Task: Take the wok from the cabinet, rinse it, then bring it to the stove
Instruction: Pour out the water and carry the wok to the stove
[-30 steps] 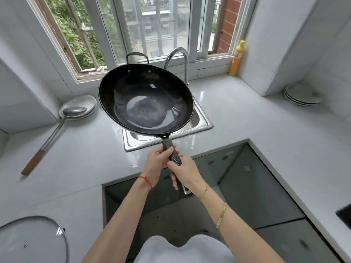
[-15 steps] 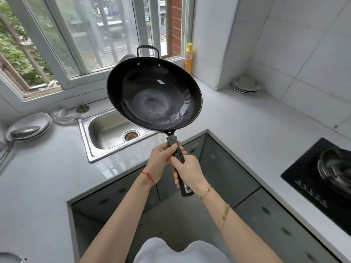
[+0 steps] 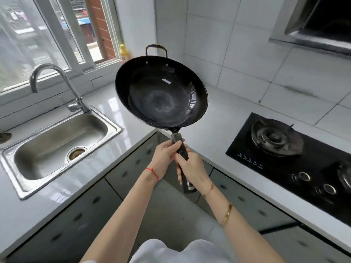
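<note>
Since half a second back, view and wok have swung right: sink now sits far left, stove fully in sight on the right, plates and ladle gone from view.

Left to right. Faucet (image 3: 57, 86) stands behind the sink (image 3: 57, 147), basin looks drained, no water running. Yellow bottle (image 3: 123, 53) on the far sill, partly hidden behind the wok rim. Wok (image 3: 161, 95) is held in the air over the counter corner, between sink and stove, touching neither, tilted with its inside toward the camera; the inside shows a sheen, probably rinse water. Left hand (image 3: 164, 158) grips the handle (image 3: 180, 149) higher up, fingers curled round it. Right hand (image 3: 193, 170) grips lower, also wrapped tight; handle end pokes out below it. Stove (image 3: 288, 162) is set into the counter (image 3: 214, 133) on the right, far burner (image 3: 275, 137) bare, a second burner cut off at the frame edge.

Step judged: carrying to the stove, last part of the task, wok not yet set down.

Risks: long handle, heavy pan, wet hands likely, so the wok could twist or slip in the grip. Tilt could drip water onto counter or burner. A low swing could knock the rim on the burner grate or the stove's glass top.
</note>
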`<state>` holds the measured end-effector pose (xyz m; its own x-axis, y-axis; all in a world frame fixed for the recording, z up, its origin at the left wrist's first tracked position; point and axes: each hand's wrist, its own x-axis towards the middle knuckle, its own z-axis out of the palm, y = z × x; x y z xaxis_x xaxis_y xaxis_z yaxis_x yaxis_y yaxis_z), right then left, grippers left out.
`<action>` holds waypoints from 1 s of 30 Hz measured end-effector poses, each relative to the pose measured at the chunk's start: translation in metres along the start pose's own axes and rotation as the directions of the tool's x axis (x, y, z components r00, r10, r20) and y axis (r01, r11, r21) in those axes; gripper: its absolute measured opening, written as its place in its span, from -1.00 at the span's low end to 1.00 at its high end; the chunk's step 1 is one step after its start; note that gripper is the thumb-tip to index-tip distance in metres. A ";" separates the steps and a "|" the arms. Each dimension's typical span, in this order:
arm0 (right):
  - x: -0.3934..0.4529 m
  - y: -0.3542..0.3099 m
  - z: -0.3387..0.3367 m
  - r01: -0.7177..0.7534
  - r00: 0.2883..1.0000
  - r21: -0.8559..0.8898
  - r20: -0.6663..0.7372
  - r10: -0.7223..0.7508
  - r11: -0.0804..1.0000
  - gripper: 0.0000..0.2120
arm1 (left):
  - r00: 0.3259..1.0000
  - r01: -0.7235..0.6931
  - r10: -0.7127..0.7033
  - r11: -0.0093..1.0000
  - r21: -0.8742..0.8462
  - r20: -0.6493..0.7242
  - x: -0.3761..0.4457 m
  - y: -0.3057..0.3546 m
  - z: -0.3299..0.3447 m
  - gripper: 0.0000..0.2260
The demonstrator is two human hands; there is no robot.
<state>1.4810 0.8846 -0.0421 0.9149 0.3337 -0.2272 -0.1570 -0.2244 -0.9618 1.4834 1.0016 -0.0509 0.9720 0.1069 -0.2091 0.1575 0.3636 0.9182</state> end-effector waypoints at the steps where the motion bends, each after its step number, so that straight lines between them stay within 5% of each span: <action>1: 0.000 0.001 -0.008 -0.004 1.000 0.010 -0.018 0.004 1.000 -0.72 | 1.000 0.009 -0.009 1.000 -0.008 0.022 0.005 -0.002 0.008 -0.76; 17: 0.014 0.020 -0.096 -0.052 0.939 0.123 -0.332 0.090 0.991 -0.75 | 0.929 0.140 -0.153 0.988 0.063 0.337 0.075 -0.030 0.102 -0.76; 30: 0.104 0.019 -0.086 -0.083 0.844 0.193 -0.508 0.173 0.978 -0.72 | 0.795 0.331 -0.332 0.939 0.097 0.508 0.186 -0.028 0.090 -0.72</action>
<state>1.6054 0.8368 -0.0710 0.9339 -0.2225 -0.2799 -0.3018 -0.0703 -0.9508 1.6752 0.9282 -0.0847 0.8086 -0.5061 -0.3000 0.4860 0.2872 0.8254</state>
